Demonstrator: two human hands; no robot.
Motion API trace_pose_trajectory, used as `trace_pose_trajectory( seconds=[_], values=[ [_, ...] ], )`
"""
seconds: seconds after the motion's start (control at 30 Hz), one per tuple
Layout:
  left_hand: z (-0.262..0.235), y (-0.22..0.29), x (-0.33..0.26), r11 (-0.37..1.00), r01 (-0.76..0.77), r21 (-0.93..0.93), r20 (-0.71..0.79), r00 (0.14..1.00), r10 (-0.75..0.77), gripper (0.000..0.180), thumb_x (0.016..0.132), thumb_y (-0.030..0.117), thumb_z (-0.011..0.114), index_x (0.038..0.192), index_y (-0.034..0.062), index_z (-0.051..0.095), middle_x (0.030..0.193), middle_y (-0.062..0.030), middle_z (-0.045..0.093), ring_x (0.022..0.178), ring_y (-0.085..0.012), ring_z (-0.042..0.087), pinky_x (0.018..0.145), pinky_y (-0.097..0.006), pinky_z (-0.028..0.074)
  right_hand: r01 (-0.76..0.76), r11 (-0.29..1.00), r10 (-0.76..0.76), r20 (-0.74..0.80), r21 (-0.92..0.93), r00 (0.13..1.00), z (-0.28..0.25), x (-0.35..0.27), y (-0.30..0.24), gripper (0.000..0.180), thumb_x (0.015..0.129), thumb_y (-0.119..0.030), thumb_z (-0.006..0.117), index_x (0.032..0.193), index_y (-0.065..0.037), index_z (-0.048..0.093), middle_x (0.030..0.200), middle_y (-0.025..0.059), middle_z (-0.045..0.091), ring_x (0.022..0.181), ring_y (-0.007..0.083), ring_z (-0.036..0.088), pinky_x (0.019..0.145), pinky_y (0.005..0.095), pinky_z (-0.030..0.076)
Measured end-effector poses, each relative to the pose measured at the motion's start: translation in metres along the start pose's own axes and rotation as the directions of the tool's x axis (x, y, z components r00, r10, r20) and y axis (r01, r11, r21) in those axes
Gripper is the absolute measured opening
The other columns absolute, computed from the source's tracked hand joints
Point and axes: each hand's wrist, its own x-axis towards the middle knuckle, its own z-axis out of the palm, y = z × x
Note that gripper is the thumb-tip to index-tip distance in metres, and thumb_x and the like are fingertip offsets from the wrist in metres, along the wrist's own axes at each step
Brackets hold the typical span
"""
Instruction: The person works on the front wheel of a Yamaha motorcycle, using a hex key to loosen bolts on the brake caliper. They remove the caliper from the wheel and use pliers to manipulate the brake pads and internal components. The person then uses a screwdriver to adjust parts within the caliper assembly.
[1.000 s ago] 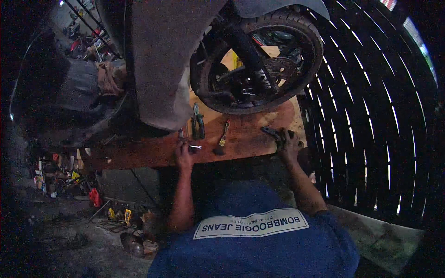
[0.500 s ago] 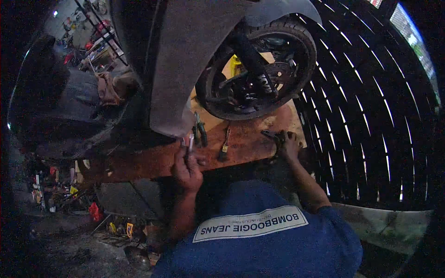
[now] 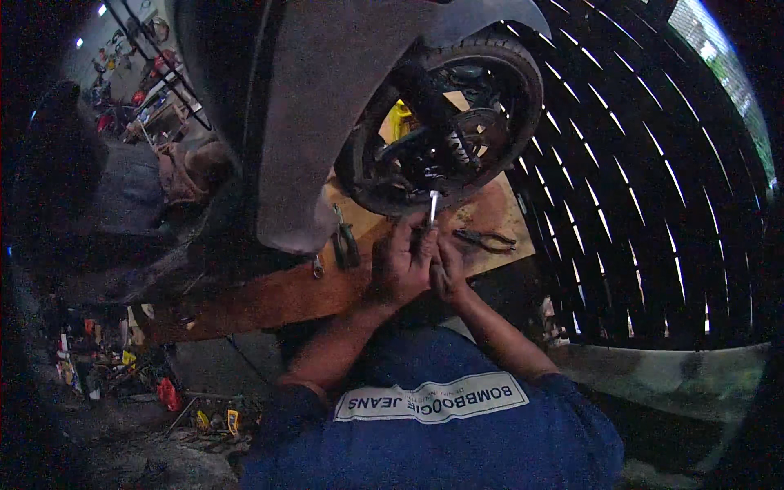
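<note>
Both my hands meet in front of a motor scooter's front wheel (image 3: 529, 122), at its lower rim. My left hand (image 3: 400, 265) is closed around a slim silver wrench (image 3: 434, 206), whose exact kind I cannot tell. Its bright head points up against the wheel. My right hand (image 3: 448, 268) presses against the left, fingers closed about the wrench's lower end, partly hidden. Dark-handled pliers (image 3: 487, 239) lie on the worktop just right of my right hand. Pliers with green-black handles (image 3: 345, 245) lie left of my left hand, beside a small ring-ended metal tool (image 3: 317, 267).
A grey body panel (image 3: 306, 131) of the scooter hangs down left of the wheel. The wheel stands over a reddish-brown wooden worktop (image 3: 269, 290). Behind the spokes shows a yellow object (image 3: 400, 120). Dark slats (image 3: 637, 204) rise on the right; assorted clutter (image 3: 110, 351) lies at the left.
My left hand has moved right and up to the wheel with the silver wrench. My right hand has let go of the dark pliers and come left to join it. The brush is now hidden.
</note>
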Motion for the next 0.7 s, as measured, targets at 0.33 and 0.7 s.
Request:
trace_pose_trajectory(
  seconds=[0.33,0.7],
  values=[
    [0.022,0.018,0.057,0.801,-0.188,0.568,-0.121,0.944,0.307,0.040,0.089,0.028,0.059,0.118,0.0020,0.050,0.119,-0.0209,0.049,0.081,-0.0295,0.063,0.073,-0.038,0.051,0.023,0.987,-0.003,0.123,-0.157,0.992,-0.066,0.042,0.026,0.025,0.093,-0.023,0.046,0.093,0.000,0.056,0.078,0.0191,0.057,0.071,0.0320,0.057,0.064,0.0411,0.043],
    [0.028,-0.012,0.066,0.766,0.066,0.640,-0.228,0.968,0.107,0.070,0.087,0.034,0.061,0.138,-0.0004,0.028,0.132,-0.0264,0.040,0.099,-0.0318,0.058,0.085,-0.039,0.048,-0.001,0.983,0.062,0.330,-0.182,0.942,-0.073,0.070,0.062,0.022,0.090,-0.022,0.052,0.097,-0.003,0.058,0.090,0.0213,0.060,0.085,0.0386,0.057,0.075,0.0465,0.044]
  ],
)
